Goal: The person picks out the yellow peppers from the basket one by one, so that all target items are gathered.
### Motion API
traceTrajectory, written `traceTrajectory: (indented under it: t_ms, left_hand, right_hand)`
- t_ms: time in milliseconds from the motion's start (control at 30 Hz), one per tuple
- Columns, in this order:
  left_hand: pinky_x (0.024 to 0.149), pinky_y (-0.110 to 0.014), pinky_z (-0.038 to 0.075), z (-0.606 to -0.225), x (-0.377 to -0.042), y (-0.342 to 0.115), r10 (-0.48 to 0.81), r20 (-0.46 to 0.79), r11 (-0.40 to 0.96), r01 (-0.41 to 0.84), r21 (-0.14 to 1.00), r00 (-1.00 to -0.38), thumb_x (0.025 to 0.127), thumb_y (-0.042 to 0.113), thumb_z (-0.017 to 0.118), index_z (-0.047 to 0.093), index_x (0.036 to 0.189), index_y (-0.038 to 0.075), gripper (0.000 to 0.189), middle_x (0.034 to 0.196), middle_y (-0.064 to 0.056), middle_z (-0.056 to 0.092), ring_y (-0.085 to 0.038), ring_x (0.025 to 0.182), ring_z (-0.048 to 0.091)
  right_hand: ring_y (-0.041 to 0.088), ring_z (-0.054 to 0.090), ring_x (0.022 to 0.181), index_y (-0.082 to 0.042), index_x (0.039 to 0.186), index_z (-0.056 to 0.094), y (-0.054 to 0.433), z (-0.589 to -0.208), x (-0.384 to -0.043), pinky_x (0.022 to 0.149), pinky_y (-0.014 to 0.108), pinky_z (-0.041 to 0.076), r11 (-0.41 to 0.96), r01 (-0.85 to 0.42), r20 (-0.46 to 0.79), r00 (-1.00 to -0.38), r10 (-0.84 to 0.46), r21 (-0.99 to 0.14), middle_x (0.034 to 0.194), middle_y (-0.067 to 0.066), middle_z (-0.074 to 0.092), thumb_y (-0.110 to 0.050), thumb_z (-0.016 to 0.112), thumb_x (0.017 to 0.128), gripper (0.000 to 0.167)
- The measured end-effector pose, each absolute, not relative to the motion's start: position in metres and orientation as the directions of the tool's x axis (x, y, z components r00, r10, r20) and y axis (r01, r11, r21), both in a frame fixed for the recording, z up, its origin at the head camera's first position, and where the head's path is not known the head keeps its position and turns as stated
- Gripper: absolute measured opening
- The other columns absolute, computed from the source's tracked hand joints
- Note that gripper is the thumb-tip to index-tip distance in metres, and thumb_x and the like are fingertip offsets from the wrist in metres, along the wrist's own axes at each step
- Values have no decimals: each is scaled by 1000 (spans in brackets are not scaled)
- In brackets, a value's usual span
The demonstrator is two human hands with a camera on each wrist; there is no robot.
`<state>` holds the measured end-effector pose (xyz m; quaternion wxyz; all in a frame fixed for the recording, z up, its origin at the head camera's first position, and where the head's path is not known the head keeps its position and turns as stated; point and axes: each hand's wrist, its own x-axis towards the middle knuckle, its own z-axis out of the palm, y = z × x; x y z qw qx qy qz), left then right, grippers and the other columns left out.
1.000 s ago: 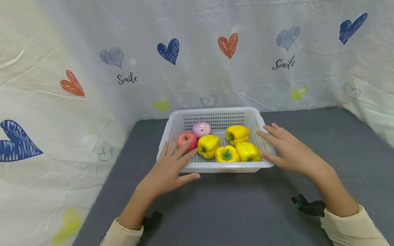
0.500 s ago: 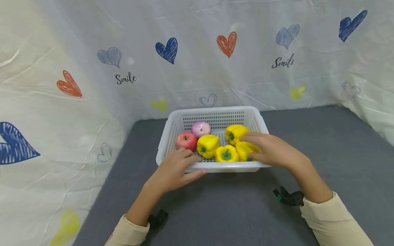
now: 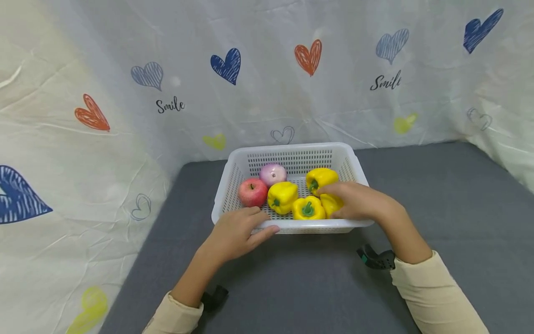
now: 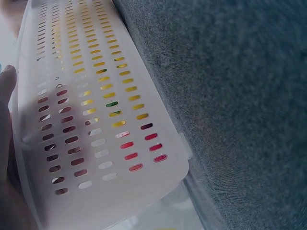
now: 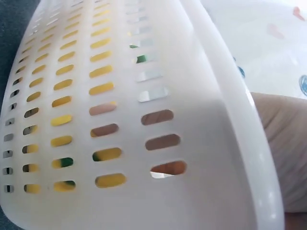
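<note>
A white slotted plastic basket stands on the grey cloth, with its long side towards me. My left hand holds its front rim near the left corner, fingers inside and thumb outside. Reaching over the front right, my right hand has its fingers and thumb around a yellow bell pepper, partly hidden by them. Other yellow bell peppers lie beside it: one at the front, one behind, one left. At the left are a red apple and a purple onion.
Dark grey cloth covers the table around the basket. A pale curtain with printed hearts hangs behind and to the left. Black straps sit at the wrists, by the beige sleeves.
My left hand has lowered from above the apple onto the front rim. My right hand has moved left over the right rim and down to the front right pepper.
</note>
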<state>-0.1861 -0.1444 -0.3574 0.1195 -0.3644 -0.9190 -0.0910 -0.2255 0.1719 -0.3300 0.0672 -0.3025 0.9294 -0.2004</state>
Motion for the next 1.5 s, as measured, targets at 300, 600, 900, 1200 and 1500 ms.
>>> traceTrajectory:
  t_ms: [300,600,900,1200,1500]
  left_hand:
    - [74,-31,51,-357,-184,-146,646,298,724,688,55,-703,96,51,59,72,109,19,37,99,5,69,-13,85,61]
    - [71,-30,49,-358,-186,-145,653,309,717,696,42,-692,96,51,59,72,108,19,36,96,5,68,-13,83,59]
    - [69,-30,49,-358,-187,-145,660,342,707,707,19,-669,96,49,60,71,104,19,34,93,5,67,-13,80,59]
    - [66,-30,47,-360,-185,-145,663,331,708,706,15,-672,97,49,59,71,106,19,34,92,5,66,-12,79,57]
    - [67,-30,48,-361,-186,-146,666,333,703,711,20,-667,97,48,59,71,106,18,34,92,5,66,-12,79,58]
  right_hand:
    - [30,61,117,-7,125,69,165,-334,-223,98,52,45,762,-573,154,-818,-554,-301,125,10,67,-17,68,96,31]
    - [24,64,101,-13,115,74,163,-335,-223,91,47,47,756,-557,157,-828,-539,-343,107,1,70,-18,55,103,23]
    - [36,47,133,1,143,50,159,-333,-221,108,55,34,747,-490,9,-839,-545,-449,143,17,53,-54,61,95,74]
    - [34,53,123,1,141,52,154,-337,-223,105,53,37,772,-416,18,-885,-466,-480,138,18,56,-38,81,83,76]
    - [34,52,118,2,148,39,149,-341,-223,103,54,39,773,-351,51,-922,-384,-528,141,21,50,-24,81,79,85]
